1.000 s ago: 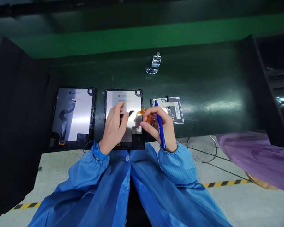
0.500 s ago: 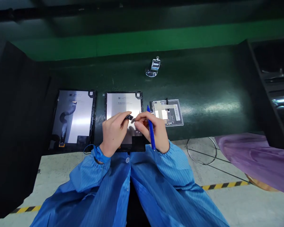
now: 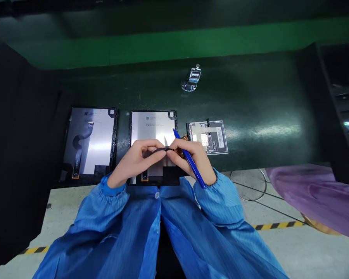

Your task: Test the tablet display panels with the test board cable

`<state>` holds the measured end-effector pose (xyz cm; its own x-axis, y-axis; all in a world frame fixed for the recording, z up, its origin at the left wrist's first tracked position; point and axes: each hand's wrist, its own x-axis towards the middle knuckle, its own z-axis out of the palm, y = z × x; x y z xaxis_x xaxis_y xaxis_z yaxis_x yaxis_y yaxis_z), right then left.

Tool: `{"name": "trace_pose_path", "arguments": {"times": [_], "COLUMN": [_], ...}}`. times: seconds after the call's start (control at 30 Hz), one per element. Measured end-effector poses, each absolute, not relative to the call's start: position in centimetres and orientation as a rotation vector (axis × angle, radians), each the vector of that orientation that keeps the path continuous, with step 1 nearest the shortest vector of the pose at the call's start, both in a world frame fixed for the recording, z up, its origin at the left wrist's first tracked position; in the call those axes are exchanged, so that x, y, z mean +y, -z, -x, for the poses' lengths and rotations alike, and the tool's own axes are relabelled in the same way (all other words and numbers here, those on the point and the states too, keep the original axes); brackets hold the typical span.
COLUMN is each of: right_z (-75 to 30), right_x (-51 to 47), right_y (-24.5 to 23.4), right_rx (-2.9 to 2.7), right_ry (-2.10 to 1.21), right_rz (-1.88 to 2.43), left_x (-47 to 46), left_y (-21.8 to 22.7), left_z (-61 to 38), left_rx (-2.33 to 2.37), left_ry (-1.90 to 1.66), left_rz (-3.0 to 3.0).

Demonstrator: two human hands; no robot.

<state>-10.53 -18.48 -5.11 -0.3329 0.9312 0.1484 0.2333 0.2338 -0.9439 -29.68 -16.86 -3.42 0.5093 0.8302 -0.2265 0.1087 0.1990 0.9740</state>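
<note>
My left hand [image 3: 138, 158] and my right hand [image 3: 200, 158] meet fingertip to fingertip over the middle display panel [image 3: 152, 130]. Pinched between them is a thin black flex cable [image 3: 163, 149], with a copper-brown part [image 3: 184, 140] showing by my right index finger. A slim blue pen-like tool [image 3: 195, 169] also rests in my right hand, slanting across the palm toward the wrist. The panel lies back side up, silver with a dark lower edge. Part of the cable is hidden by my fingers.
Another display panel [image 3: 100, 149] lies to the left. On the right sits a battery and circuit board assembly [image 3: 218, 135]. A chrome tally counter [image 3: 194, 77] stands further back on the green bench [image 3: 258, 104]. Dark partitions flank both sides; purple cloth [image 3: 305, 190] hangs at right.
My hands have come together, and my left hand has turned so its thumb and fingers stretch the cable toward my right fingertips. The blue tool has tilted further. The view has shifted slightly.
</note>
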Motion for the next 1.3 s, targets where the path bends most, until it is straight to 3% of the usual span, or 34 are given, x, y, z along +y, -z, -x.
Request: {"name": "trace_pose_path", "arguments": {"times": [0.37, 0.67, 1.0, 1.3], "right_z": [10.2, 8.5, 8.1, 7.6], "right_x": [-18.3, -18.0, -17.7, -17.4], "right_y": [5.0, 4.9, 5.0, 4.5], "right_rx": [-1.774, -1.369, -1.514, -1.752], "right_ry": [-1.165, -1.636, -1.439, -1.309], "right_rz": [1.048, 0.912, 1.199, 1.197], "left_x": [-17.1, -17.0, -17.4, -17.4], "left_y": [4.4, 5.6, 4.2, 4.4], "left_z": [28.2, 28.6, 28.2, 27.9], "left_rx": [0.914, 0.996, 1.235, 1.246], "left_ry": [-0.794, -0.867, -0.902, -0.889], "left_rz": [-1.176, -1.100, -1.426, -1.605]}}
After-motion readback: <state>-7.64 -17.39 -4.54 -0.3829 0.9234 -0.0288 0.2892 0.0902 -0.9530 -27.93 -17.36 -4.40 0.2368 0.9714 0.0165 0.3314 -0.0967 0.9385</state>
